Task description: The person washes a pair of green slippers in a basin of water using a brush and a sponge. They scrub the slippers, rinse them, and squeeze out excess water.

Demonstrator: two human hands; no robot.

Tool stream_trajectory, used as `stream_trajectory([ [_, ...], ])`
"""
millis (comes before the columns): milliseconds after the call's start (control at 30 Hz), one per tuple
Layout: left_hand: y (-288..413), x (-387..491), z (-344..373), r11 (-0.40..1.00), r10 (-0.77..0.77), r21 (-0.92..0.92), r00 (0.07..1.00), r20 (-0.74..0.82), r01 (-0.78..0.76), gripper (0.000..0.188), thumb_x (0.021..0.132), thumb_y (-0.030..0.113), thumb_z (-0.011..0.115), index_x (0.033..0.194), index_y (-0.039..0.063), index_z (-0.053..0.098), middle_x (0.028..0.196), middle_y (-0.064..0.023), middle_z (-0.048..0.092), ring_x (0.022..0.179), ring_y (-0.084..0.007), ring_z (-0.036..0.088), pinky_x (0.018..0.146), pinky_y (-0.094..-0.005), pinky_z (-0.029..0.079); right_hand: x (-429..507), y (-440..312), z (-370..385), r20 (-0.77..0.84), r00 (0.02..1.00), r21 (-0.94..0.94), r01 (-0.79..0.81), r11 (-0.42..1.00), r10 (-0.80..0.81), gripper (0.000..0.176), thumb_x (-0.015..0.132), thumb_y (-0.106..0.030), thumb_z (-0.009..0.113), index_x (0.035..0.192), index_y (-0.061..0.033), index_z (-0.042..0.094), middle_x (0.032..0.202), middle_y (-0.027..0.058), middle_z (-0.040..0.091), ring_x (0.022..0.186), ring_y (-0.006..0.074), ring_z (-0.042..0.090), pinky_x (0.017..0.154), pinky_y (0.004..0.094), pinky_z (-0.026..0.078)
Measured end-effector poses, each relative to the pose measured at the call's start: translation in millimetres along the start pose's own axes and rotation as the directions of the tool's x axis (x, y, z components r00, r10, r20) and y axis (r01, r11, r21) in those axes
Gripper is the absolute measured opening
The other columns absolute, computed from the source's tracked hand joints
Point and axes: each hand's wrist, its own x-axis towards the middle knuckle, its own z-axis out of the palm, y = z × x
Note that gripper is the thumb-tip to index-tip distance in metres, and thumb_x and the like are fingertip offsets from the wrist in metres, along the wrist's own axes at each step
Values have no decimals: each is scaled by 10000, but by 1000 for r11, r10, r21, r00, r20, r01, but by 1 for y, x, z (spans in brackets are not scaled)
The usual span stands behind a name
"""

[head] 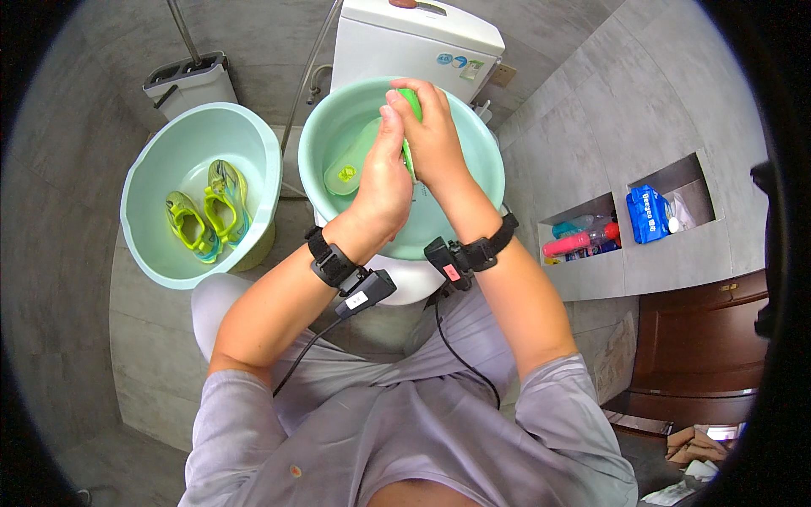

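Note:
My left hand [384,180] and my right hand [437,136] are pressed together above a mint-green plastic basin [472,209]. Between them they grip a bright green object [410,102], which is mostly covered by my palms and fingers; its kind cannot be told. My right fingers curl over its far end, while my left fingers are hidden underneath. Inside the basin, left of my hands, lies a translucent green plastic container [355,161] with a yellow-green emblem. A strapped black device sits on each of my wrists.
The basin rests on a white toilet [412,279] before its tank [418,44]. At left, a larger mint-green tub [149,190] holds two yellow-green sneakers [225,203]. Behind it stands a mop bucket [190,85]. Wall niches at right hold bottles [576,242] and a blue package [647,214].

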Motion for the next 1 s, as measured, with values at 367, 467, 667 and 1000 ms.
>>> stream_trajectory([
  [367, 39, -6, 3, 959, -68, -276, 998, -2, 65, 559, 1127, 503, 348, 1341, 63, 619, 1291, -57, 674, 1210, -189, 639, 1032, -380, 493, 14, -18, -4, -148, 965, -273, 169, 947, -214, 511, 849, -424, 823, 1180, -76, 648, 1211, 196, 593, 1122, 401, 609, 897, 475, 542],
  [467, 41, -3, 3, 948, -95, -300, 995, 44, 103, 654, 1118, 584, 315, 1363, 51, 604, 1306, -75, 660, 1203, -204, 631, 1051, -391, 487, 8, -16, -3, -106, 955, -361, 224, 905, -279, 576, 892, -457, 786, 1262, -45, 627, 1273, 255, 571, 1175, 433, 586, 959, 504, 516],
  [667, 30, 6, -7, 961, -94, -258, 995, 42, 101, 749, 1102, 647, 312, 1438, 18, 539, 1399, -135, 603, 1279, -259, 585, 1100, -414, 464, -23, -17, 5, 60, 980, -198, 199, 960, -191, 663, 1061, -465, 553, 1509, 17, 469, 1535, 367, 404, 1435, 506, 403, 1213, 563, 302],
  [1000, 24, 18, -15, 940, -244, -266, 966, -84, 214, 755, 1107, 638, 324, 1534, 22, 411, 1440, -134, 540, 1304, -262, 532, 1116, -409, 426, -42, -11, 11, 185, 976, 205, 72, 976, -111, 695, 1108, -424, 493, 1609, 33, 342, 1670, 297, 307, 1588, 404, 254, 1287, 456, 216],
])
